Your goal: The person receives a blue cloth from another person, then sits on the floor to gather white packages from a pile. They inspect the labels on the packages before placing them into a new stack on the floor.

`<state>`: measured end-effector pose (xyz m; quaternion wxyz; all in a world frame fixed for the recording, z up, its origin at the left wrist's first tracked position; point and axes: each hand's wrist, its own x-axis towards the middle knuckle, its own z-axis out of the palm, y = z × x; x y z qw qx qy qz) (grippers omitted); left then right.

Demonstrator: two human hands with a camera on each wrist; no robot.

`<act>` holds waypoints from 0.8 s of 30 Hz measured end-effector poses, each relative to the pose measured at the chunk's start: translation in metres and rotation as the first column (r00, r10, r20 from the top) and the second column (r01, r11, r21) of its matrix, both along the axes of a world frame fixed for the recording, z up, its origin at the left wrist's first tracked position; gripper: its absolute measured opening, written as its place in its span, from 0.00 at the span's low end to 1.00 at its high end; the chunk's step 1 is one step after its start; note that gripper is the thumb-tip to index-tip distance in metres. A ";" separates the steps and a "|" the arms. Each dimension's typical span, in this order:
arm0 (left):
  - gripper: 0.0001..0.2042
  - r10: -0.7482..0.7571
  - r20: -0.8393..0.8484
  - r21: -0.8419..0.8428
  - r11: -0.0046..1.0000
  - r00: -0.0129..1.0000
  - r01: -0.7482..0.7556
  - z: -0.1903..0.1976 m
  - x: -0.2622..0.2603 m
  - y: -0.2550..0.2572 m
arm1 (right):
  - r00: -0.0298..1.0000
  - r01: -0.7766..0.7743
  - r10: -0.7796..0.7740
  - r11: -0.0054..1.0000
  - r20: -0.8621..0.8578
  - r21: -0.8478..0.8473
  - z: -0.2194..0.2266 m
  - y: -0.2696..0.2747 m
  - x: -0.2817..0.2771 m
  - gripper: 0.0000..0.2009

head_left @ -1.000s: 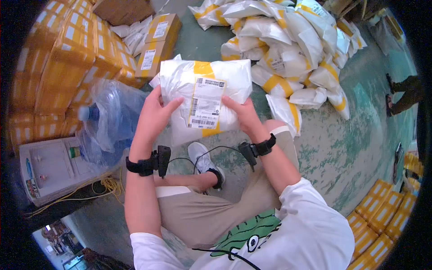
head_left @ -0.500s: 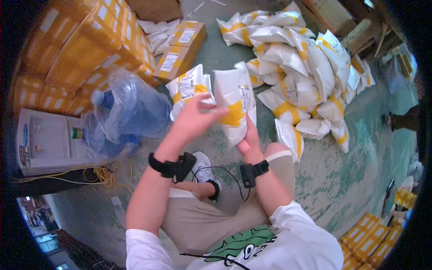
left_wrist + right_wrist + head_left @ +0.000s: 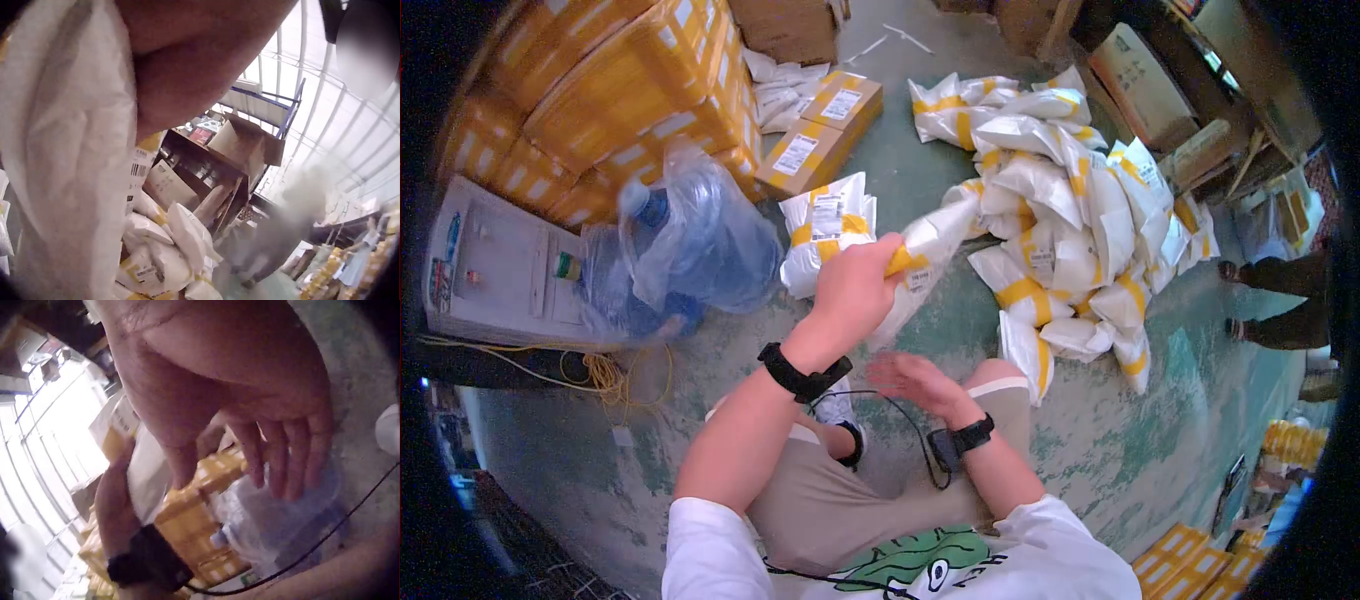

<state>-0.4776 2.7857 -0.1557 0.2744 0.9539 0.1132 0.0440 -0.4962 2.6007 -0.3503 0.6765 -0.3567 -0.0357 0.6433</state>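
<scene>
Left hand (image 3: pixel 855 298) with a grip on a white mailer (image 3: pixel 937 240), right hand (image 3: pixel 917 384) empty, fingers pretty much straight

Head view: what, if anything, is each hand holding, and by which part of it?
The left hand holds a white parcel by its side, at the yellow tape. The right hand holds nothing.

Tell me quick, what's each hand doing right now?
Left hand: gripping a white, yellow-taped parcel.
Right hand: open, holding nothing.
</scene>
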 end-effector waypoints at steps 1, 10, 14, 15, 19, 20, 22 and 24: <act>0.18 0.012 0.005 -0.003 1.000 1.000 -0.012 0.001 -0.001 0.003 | 1.000 -0.012 0.012 1.000 0.005 -0.003 -0.016 -0.005 0.010 0.26; 0.17 -0.295 0.021 -0.507 0.821 0.955 0.264 -0.020 0.000 0.018 | 0.846 0.525 -0.271 0.567 -0.459 0.635 -0.094 -0.038 0.052 0.33; 0.15 -0.197 -0.106 -0.274 0.948 0.975 0.162 -0.034 -0.005 0.004 | 0.730 0.650 -0.476 0.704 -0.491 0.286 -0.109 -0.063 0.044 0.34; 0.14 -0.118 -0.232 -0.140 0.986 0.965 0.087 -0.034 -0.003 0.004 | 0.712 0.656 -0.617 0.754 -0.336 0.005 -0.099 -0.061 0.047 0.33; 0.13 -0.017 -0.261 0.024 0.999 0.965 0.024 -0.024 -0.009 0.001 | 0.719 0.650 -0.638 0.758 -0.275 -0.057 -0.072 -0.044 0.063 0.30; 0.14 -0.028 -0.208 0.076 0.996 0.978 0.045 -0.026 -0.011 -0.002 | 0.736 0.643 -0.623 0.765 -0.263 -0.012 -0.056 -0.041 0.065 0.28; 0.15 -0.041 -0.158 0.123 0.991 0.987 0.061 -0.023 -0.018 -0.006 | 0.700 0.679 -0.676 0.730 -0.232 -0.077 -0.040 -0.032 0.071 0.24; 0.16 -0.353 -0.289 0.042 0.924 0.890 0.380 -0.016 -0.026 -0.014 | 0.693 0.686 -0.694 0.718 -0.195 -0.117 -0.041 -0.025 0.075 0.23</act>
